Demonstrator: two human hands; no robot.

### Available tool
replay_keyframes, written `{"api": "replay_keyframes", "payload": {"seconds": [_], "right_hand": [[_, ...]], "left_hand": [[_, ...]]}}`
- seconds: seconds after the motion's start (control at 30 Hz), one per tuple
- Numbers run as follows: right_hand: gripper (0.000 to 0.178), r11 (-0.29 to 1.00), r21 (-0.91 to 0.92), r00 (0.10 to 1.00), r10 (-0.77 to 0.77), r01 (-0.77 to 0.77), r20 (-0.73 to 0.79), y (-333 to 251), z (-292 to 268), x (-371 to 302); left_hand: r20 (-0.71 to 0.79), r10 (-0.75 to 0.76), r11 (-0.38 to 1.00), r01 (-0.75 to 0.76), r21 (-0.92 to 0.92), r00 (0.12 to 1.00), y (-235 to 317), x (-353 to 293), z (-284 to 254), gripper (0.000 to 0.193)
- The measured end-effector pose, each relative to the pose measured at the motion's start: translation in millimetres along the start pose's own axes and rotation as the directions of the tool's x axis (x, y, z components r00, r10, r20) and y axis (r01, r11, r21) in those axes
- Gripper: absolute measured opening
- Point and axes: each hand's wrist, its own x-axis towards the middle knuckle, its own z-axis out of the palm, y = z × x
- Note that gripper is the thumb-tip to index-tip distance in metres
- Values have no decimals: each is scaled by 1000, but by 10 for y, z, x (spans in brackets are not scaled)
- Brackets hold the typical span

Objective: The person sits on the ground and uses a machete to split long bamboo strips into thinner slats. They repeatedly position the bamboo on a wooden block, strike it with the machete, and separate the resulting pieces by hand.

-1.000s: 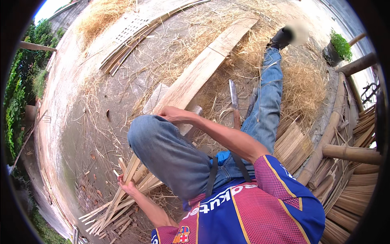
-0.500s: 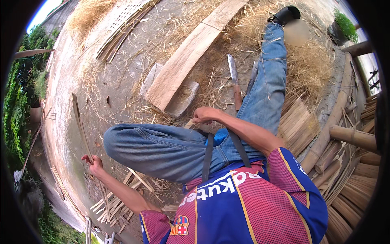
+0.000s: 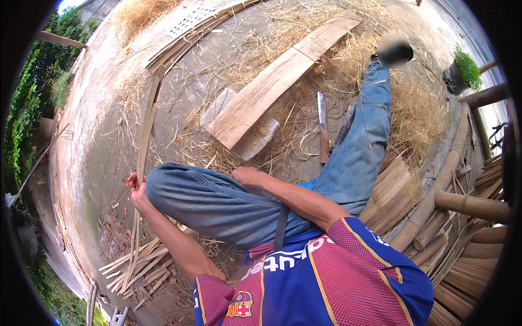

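Two bare hands frame a seated worker on a straw-littered yard floor (image 3: pixel 109 157): the left hand (image 3: pixel 136 187) is closed around a long bamboo strip (image 3: pixel 145 130), gripping it near the bent left knee, while the right hand (image 3: pixel 247 175) rests on the thigh, fingers curled loosely and apparently holding nothing, though the view from above leaves that uncertain. The strip runs from the bundle of split bamboo slats (image 3: pixel 136 266) by the left hip up and away toward the far edge of the yard. A long-bladed knife (image 3: pixel 323 133) lies untouched on the ground beside the outstretched right leg, just past a wooden plank (image 3: pixel 277 79) propped on a stone block (image 3: pixel 255 138). Finished-looking flat slats (image 3: pixel 394 190) are stacked under that leg, with round bamboo poles (image 3: pixel 473 205) beyond. Judging by the piles, some splitting is done; the strip in hand has yet to meet the blade.
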Motion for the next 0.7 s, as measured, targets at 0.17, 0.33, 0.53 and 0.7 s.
{"api": "replay_keyframes", "payload": {"seconds": [0.17,0.33,0.53,0.7], "right_hand": [[44,924,-270,959,236,-271,-156,220,-433,-249],[38,827,-263,838,378,-496,-394,617,-1419,-599],[37,716,-107,566,441,-690,-697,1244,-2571,-1091],[45,719,86,279,373,-689,-885,1402,-2711,-1555]], "left_hand": [[-66,39,992,-46,-115,997,-26,-74,211,9],[210,-507,86,292,-953,836,-523,-131,678,22],[228,-510,38,286,-957,829,-907,-2,871,24],[385,-195,0,393,-920,902,262,19,484,24]]}}
